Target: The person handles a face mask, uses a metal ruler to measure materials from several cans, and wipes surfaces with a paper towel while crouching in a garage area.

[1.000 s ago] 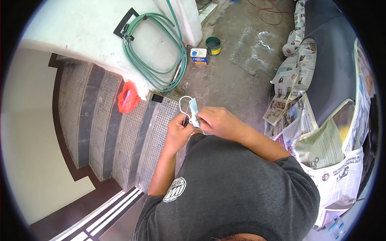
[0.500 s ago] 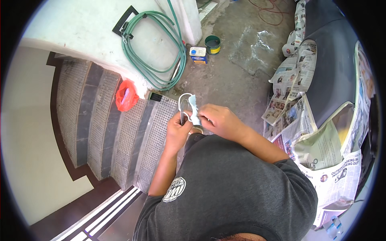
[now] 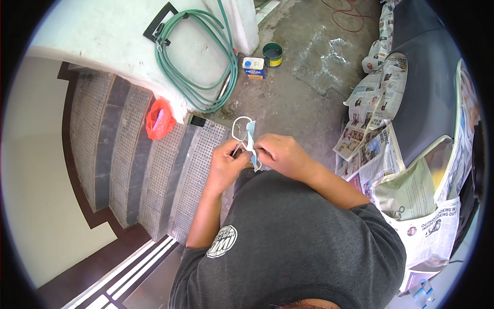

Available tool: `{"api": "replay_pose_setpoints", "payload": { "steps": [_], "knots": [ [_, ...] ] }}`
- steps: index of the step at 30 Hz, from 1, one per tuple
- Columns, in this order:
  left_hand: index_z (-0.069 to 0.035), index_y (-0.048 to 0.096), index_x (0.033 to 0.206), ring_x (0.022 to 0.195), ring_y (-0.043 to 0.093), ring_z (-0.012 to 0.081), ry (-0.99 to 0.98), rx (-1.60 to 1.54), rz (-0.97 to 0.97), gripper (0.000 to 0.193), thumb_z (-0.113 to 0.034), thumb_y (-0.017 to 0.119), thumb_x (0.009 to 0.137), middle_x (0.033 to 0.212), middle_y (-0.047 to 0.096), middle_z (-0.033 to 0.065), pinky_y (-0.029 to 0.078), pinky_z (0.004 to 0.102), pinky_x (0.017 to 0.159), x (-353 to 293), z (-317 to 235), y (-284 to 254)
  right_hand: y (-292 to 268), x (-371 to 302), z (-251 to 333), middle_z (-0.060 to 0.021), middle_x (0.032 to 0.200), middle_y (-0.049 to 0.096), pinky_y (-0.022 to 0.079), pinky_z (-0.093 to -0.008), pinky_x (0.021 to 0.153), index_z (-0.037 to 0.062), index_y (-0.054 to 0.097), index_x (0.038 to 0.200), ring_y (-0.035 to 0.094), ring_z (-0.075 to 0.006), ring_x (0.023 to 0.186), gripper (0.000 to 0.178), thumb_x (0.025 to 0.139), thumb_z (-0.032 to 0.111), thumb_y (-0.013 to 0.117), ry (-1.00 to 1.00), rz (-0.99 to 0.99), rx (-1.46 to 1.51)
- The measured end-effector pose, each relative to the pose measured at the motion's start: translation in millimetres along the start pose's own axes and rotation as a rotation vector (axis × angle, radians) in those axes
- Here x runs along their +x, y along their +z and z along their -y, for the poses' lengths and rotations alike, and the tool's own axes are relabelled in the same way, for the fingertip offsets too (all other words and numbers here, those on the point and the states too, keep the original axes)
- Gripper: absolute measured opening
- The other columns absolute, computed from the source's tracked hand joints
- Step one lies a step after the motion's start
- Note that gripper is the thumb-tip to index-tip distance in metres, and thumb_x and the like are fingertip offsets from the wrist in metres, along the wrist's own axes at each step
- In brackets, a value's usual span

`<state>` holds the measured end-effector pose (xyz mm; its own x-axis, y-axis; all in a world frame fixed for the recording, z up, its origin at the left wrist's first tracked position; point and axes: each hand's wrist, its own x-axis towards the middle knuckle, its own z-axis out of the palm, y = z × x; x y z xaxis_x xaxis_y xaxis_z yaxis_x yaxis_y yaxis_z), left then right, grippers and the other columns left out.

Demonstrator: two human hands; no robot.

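Observation:
Between my two hands is a light blue and white face mask (image 3: 250, 135), seen nearly edge-on, with a white ear loop (image 3: 234, 123) curving out at its upper left. My left hand (image 3: 224, 158) pinches the mask's left side with thumb and fingers. From the other side my right hand (image 3: 280, 153) has its fingers bent and closed on the mask's edge. Part of the mask hangs below the fingertips, near the front of my dark shirt. My right fingertips are partly hidden behind the hand.
Tiled steps (image 3: 159, 180) lie at left, holding a red plastic bag (image 3: 160, 123) and a dark phone-like object (image 3: 197, 121). Beyond are a coiled green hose (image 3: 229, 77), a blue-and-white can (image 3: 253, 68) and a green tub (image 3: 272, 55). At right, newspaper (image 3: 383, 98) covers a dark car.
The mask has turned and dropped slightly between my fingers, with more blue showing low down. My left hand has shifted a little left; my right hand has barely moved.

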<state>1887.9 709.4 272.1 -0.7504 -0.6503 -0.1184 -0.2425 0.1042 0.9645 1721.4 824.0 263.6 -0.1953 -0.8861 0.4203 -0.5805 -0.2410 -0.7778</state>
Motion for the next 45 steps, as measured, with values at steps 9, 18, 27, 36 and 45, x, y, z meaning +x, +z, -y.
{"api": "replay_pose_setpoints", "payload": {
  "steps": [9, 18, 27, 36, 45],
  "knots": [
    [0.002, 0.059, 0.093, 0.067, 0.053, 0.0185, 0.070, 0.144, 0.018, 0.011, -0.003, 0.064, 0.085, 0.078, 0.057, 0.0110, 0.042, 0.0332, 0.061, 5, -2, 5, -1, 6, 5, -0.0179, 0.080, 0.061, 0.050, -0.0454, 0.065, -0.0001, 0.057, 0.087, 0.063, -0.0388, 0.074, 0.011, 0.079, 0.003, 0.064, 0.063, 0.017, 0.041],
    [0.001, 0.059, 0.100, 0.075, 0.058, 0.0203, 0.054, 0.173, 0.061, 0.014, -0.004, 0.063, 0.087, 0.085, 0.059, 0.0122, 0.047, 0.0343, 0.068, 7, -17, 5, -4, 5, 0, -0.0186, 0.080, 0.061, 0.050, -0.0450, 0.066, -0.0002, 0.057, 0.088, 0.063, -0.0385, 0.074, 0.011, 0.080, 0.004, 0.063, 0.098, 0.051, 0.048],
    [0.000, 0.062, 0.106, 0.079, 0.059, 0.0169, 0.021, 0.046, 0.104, 0.017, -0.004, 0.062, 0.090, 0.092, 0.064, 0.0072, 0.048, 0.0304, 0.071, 6, -3, 1, -5, 4, 0, -0.0161, 0.080, 0.061, 0.050, -0.0444, 0.064, 0.0008, 0.057, 0.089, 0.063, -0.0375, 0.072, 0.011, 0.082, 0.006, 0.064, 0.086, -0.021, 0.060],
    [-0.001, 0.063, 0.115, 0.084, 0.064, 0.0139, -0.156, -0.802, -0.035, 0.026, -0.015, 0.059, 0.094, 0.097, 0.069, 0.0069, 0.048, 0.0271, 0.070, 1, 23, -2, -7, 14, 5, -0.0155, 0.125, 0.060, 0.047, -0.0378, 0.097, 0.0012, 0.060, 0.118, 0.059, -0.0259, 0.116, 0.031, 0.091, 0.016, 0.068, 0.185, -0.132, 0.304],
    [0.000, 0.064, 0.105, 0.059, 0.044, 0.0046, -0.093, -1.028, -0.264, 0.037, -0.036, 0.057, 0.103, 0.077, 0.059, -0.0017, 0.031, 0.0213, 0.053, 5, -4, 23, -5, 11, -3, -0.0023, 0.095, 0.067, 0.051, -0.0257, 0.074, 0.0001, 0.063, 0.111, 0.062, -0.0075, 0.086, 0.026, 0.095, 0.020, 0.068, 0.611, -0.069, 0.726]
  ]
}}
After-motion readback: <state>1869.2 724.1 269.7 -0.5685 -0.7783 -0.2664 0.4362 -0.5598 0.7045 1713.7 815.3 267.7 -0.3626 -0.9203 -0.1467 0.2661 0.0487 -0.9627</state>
